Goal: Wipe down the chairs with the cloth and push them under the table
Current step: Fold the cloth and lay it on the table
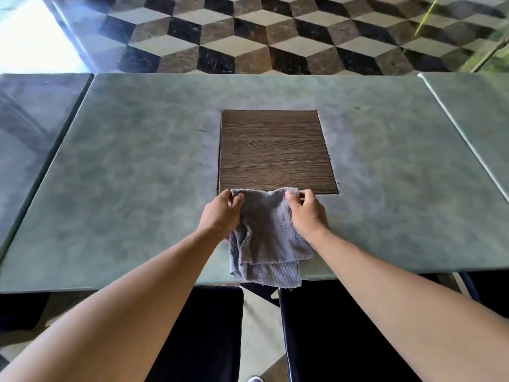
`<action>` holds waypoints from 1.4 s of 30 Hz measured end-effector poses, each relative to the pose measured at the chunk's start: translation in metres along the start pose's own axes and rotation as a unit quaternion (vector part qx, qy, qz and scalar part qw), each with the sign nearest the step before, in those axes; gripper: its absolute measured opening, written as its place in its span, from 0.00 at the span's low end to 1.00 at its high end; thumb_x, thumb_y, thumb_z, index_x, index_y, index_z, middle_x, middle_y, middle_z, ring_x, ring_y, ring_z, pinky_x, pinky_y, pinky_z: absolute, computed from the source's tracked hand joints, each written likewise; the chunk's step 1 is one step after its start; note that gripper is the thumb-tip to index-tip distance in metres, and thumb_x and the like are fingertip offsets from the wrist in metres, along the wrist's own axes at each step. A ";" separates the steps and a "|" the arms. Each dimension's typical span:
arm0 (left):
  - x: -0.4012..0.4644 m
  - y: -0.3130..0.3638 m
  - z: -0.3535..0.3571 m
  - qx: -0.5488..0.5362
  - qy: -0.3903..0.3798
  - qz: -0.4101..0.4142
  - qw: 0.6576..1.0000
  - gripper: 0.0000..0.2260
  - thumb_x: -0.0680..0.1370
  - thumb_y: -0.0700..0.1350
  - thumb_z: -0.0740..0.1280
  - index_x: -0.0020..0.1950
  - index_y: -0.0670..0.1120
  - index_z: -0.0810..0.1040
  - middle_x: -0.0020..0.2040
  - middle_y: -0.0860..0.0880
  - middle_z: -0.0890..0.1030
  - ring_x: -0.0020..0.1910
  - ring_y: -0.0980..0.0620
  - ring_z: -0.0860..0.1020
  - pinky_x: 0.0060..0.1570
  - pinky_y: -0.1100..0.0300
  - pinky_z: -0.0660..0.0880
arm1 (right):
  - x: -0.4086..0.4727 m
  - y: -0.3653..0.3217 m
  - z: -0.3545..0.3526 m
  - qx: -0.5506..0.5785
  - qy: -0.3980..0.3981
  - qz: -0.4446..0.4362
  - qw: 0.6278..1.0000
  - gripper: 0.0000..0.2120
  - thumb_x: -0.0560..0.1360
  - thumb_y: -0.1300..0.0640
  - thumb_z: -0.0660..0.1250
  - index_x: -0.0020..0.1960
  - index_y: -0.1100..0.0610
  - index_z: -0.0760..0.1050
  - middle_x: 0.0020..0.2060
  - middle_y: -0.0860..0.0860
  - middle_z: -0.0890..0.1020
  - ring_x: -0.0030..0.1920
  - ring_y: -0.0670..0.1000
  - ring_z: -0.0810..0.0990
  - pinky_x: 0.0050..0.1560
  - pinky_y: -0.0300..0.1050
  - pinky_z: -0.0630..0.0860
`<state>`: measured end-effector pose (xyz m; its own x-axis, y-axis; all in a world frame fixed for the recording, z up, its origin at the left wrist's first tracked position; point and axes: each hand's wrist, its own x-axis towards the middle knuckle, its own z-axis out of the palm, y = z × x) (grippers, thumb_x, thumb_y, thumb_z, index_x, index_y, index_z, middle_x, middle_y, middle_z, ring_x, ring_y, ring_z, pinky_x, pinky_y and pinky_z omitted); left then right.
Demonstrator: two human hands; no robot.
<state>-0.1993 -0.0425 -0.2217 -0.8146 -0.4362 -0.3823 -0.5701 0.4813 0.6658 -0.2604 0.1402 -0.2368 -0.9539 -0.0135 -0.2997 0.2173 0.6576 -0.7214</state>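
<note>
Near edge, low: two black chair seats, left chair [203, 332] and right chair [344, 334], just below the near rim of the table, partly tucked under it or merely overlapped by it, cannot tell which; a strip of patterned floor between them.
Forearms: both reaching from the near corners toward the middle, converging on the cloth.
Cloth: grey towel-like cloth [264, 238], crumpled and doubled, lying on the near middle of the table; long axis running near to far; near end hanging slightly over the table's near rim, far end touching the near edge of the wooden inset.
Left hand: left hand [221, 213] on the far-left corner of the cloth, fingers curled and pinching the fabric edge.
Right hand: right hand [305, 213] on the far-right corner, thumb and fingers pinching the fabric there.
Key relation: chairs lying nearer than the cloth and lower than both hands; cloth needing to travel toward the near side and down; both hands about equally close to either seat, left hand over the left chair's side, right hand over the right chair's.
Step, as a judgement: gathering or folding the cloth; wiping seemingly not yet begun.
Table: grey-green marbled table [124, 175], flanked by like tops left and right.
Inset: brown wood-grain panel [272, 150] at the middle.
Far: cube-pattern tiled floor [275, 37], bright glare far left.
</note>
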 end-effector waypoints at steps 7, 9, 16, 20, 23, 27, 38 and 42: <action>0.007 -0.010 -0.009 0.035 0.018 -0.014 0.999 0.11 0.79 0.52 0.63 0.51 0.44 0.72 0.48 0.41 0.83 0.46 0.38 0.82 0.48 0.47 0.80 | -0.006 -0.003 -0.005 -0.024 -0.001 -0.008 1.000 0.16 0.81 0.48 0.64 0.63 0.57 0.75 0.58 0.54 0.83 0.59 0.58 0.80 0.50 0.44 0.70; -0.002 -0.014 -0.016 0.033 0.012 -0.025 0.999 0.11 0.79 0.52 0.64 0.54 0.45 0.71 0.50 0.41 0.83 0.45 0.39 0.81 0.49 0.49 0.80 | -0.016 -0.002 -0.014 -0.032 0.004 -0.017 0.999 0.14 0.81 0.49 0.65 0.61 0.57 0.76 0.57 0.54 0.83 0.57 0.57 0.80 0.51 0.44 0.72; -0.053 0.001 -0.046 0.082 0.001 0.011 0.997 0.17 0.81 0.49 0.63 0.67 0.45 0.72 0.56 0.42 0.83 0.53 0.41 0.78 0.47 0.57 0.71 | -0.048 -0.025 -0.060 -0.078 -0.028 -0.071 0.994 0.17 0.80 0.48 0.64 0.64 0.57 0.75 0.61 0.57 0.78 0.60 0.56 0.78 0.60 0.44 0.73; -0.089 0.031 -0.065 0.088 0.018 0.040 0.995 0.16 0.80 0.52 0.64 0.65 0.46 0.73 0.56 0.43 0.83 0.54 0.41 0.79 0.47 0.56 0.72 | -0.071 -0.051 -0.090 -0.115 -0.051 -0.112 0.986 0.21 0.81 0.46 0.62 0.69 0.56 0.72 0.66 0.57 0.72 0.65 0.58 0.76 0.65 0.48 0.72; -0.126 0.053 -0.076 0.098 0.025 0.069 0.993 0.15 0.80 0.52 0.66 0.63 0.46 0.74 0.55 0.44 0.83 0.50 0.43 0.78 0.45 0.57 0.71 | -0.100 -0.064 -0.117 -0.125 -0.061 -0.155 0.978 0.22 0.81 0.46 0.62 0.71 0.56 0.70 0.68 0.58 0.71 0.67 0.58 0.74 0.67 0.48 0.71; -0.181 0.077 -0.098 0.149 0.042 0.110 0.982 0.14 0.79 0.50 0.66 0.63 0.46 0.74 0.53 0.43 0.84 0.49 0.43 0.79 0.46 0.56 0.74 | -0.140 -0.076 -0.159 -0.134 -0.061 -0.200 0.969 0.23 0.81 0.45 0.62 0.72 0.55 0.70 0.69 0.57 0.70 0.68 0.58 0.73 0.68 0.51 0.70; -0.336 0.133 -0.203 0.236 0.167 0.196 0.937 0.20 0.80 0.53 0.65 0.70 0.46 0.72 0.63 0.42 0.80 0.60 0.43 0.77 0.57 0.55 0.74 | -0.243 -0.149 -0.267 -0.124 0.001 -0.313 0.942 0.23 0.81 0.42 0.61 0.72 0.52 0.69 0.71 0.57 0.69 0.68 0.59 0.73 0.67 0.55 0.72; -0.365 0.136 -0.231 0.235 0.187 0.199 0.933 0.21 0.80 0.54 0.65 0.70 0.47 0.72 0.64 0.43 0.79 0.61 0.43 0.77 0.57 0.55 0.74 | -0.276 -0.173 -0.282 -0.130 0.002 -0.332 0.934 0.22 0.82 0.43 0.60 0.72 0.52 0.69 0.70 0.56 0.68 0.69 0.59 0.70 0.68 0.53 0.70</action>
<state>0.0449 0.0060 0.1565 -0.9282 -0.3431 0.1440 -0.2846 0.9040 0.3190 -0.0927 0.2426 0.1468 -0.8616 -0.4809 0.1626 -0.4795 0.6659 -0.5716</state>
